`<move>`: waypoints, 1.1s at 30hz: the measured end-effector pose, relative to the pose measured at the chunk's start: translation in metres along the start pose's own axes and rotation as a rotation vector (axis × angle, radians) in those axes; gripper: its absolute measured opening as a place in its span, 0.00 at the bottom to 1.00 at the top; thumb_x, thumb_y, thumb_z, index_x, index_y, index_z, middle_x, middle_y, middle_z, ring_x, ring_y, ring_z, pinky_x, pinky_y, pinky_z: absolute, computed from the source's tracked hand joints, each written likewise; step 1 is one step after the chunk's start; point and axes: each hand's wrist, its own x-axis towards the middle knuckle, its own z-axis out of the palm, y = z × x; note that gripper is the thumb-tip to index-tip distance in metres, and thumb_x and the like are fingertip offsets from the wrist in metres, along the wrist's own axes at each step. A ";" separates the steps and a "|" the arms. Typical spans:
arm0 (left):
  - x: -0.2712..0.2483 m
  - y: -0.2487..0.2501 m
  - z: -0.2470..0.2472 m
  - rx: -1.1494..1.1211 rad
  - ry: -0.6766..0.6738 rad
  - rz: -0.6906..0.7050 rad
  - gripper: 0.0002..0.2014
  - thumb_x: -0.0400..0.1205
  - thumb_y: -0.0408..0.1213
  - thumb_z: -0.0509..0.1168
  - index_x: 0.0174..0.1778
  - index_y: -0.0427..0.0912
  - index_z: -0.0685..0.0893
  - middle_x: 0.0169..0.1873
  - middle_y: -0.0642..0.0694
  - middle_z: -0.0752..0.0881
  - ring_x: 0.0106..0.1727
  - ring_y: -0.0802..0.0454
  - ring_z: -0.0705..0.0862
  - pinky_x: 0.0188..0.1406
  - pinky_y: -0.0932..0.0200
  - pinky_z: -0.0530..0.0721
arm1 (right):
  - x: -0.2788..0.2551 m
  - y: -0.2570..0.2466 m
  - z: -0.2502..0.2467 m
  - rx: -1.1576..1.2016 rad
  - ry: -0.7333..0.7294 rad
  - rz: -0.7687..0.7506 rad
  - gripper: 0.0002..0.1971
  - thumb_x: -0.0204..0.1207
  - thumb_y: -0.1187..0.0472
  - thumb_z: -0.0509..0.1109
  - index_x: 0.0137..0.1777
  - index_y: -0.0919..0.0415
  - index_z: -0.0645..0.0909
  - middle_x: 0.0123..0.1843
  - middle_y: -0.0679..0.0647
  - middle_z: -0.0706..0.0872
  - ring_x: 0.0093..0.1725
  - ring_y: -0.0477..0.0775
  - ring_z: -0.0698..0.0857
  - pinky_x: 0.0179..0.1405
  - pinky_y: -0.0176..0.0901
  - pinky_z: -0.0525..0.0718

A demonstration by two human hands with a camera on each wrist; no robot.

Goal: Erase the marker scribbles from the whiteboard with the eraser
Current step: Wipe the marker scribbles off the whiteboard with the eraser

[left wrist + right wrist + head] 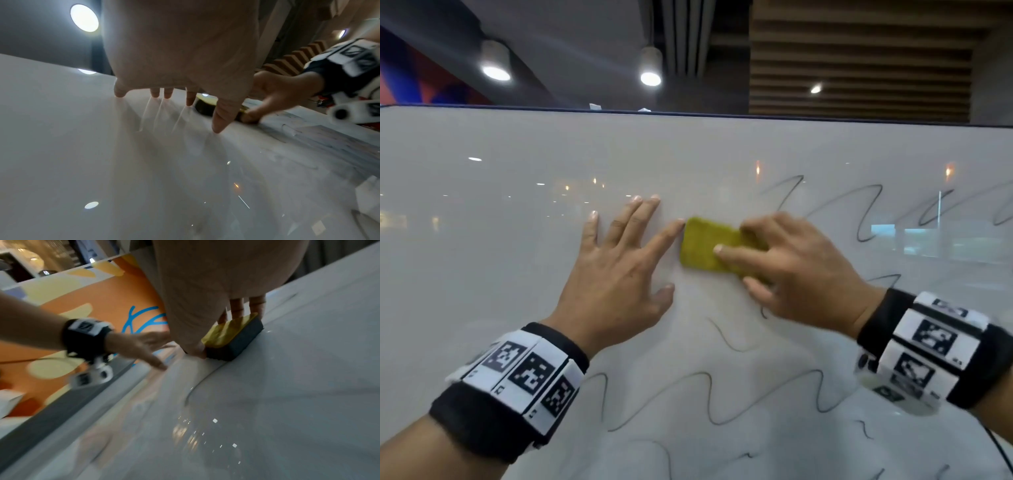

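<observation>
A white whiteboard (517,222) fills the head view, upright in front of me. Black wavy marker scribbles (859,212) run at the right, and more scribbles (709,397) cross the lower middle. The eraser (702,246), yellow on top with a dark felt base (236,345), lies flat against the board. My right hand (743,259) grips it, thumb on the lower edge and fingers over the top. Just left of it, my left hand (650,253) rests flat on the board with spread fingers (190,99); its index fingertip almost touches the eraser's left end.
The board's dark top frame (688,114) runs across above my hands, with ceiling lamps (650,77) behind. The board left of my hands shows only reflections. An orange patterned wall (92,308) lies beyond the board's edge in the right wrist view.
</observation>
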 end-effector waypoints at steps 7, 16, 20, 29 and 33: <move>0.005 0.010 0.002 -0.018 -0.040 -0.005 0.43 0.72 0.58 0.65 0.83 0.58 0.57 0.85 0.45 0.51 0.86 0.47 0.47 0.80 0.28 0.54 | -0.015 0.012 0.001 0.019 0.173 0.292 0.24 0.69 0.59 0.76 0.67 0.55 0.85 0.58 0.66 0.81 0.52 0.70 0.80 0.48 0.61 0.84; 0.009 0.026 -0.003 -0.090 -0.071 -0.100 0.42 0.73 0.42 0.69 0.82 0.58 0.57 0.85 0.46 0.48 0.86 0.47 0.44 0.83 0.33 0.48 | -0.020 0.052 -0.019 -0.046 0.065 0.121 0.23 0.73 0.58 0.72 0.69 0.51 0.82 0.61 0.67 0.82 0.52 0.71 0.81 0.49 0.62 0.84; 0.012 0.030 -0.003 -0.101 -0.009 -0.121 0.41 0.70 0.30 0.69 0.80 0.55 0.64 0.83 0.43 0.56 0.85 0.41 0.53 0.82 0.32 0.55 | -0.012 0.061 -0.021 -0.049 0.174 0.403 0.24 0.73 0.57 0.72 0.71 0.53 0.81 0.61 0.67 0.80 0.55 0.72 0.78 0.50 0.66 0.82; 0.015 0.035 0.006 -0.087 0.176 -0.185 0.38 0.66 0.22 0.53 0.73 0.51 0.78 0.77 0.40 0.72 0.78 0.36 0.69 0.71 0.30 0.72 | -0.052 0.004 0.000 0.020 -0.045 -0.116 0.22 0.72 0.60 0.75 0.68 0.49 0.84 0.60 0.62 0.84 0.50 0.66 0.81 0.45 0.55 0.80; 0.012 0.035 0.004 -0.102 0.192 -0.180 0.38 0.67 0.24 0.49 0.73 0.52 0.80 0.76 0.41 0.74 0.77 0.37 0.70 0.67 0.33 0.78 | -0.016 0.055 -0.017 0.003 0.162 0.235 0.24 0.68 0.59 0.78 0.66 0.53 0.85 0.58 0.67 0.82 0.52 0.71 0.80 0.46 0.59 0.80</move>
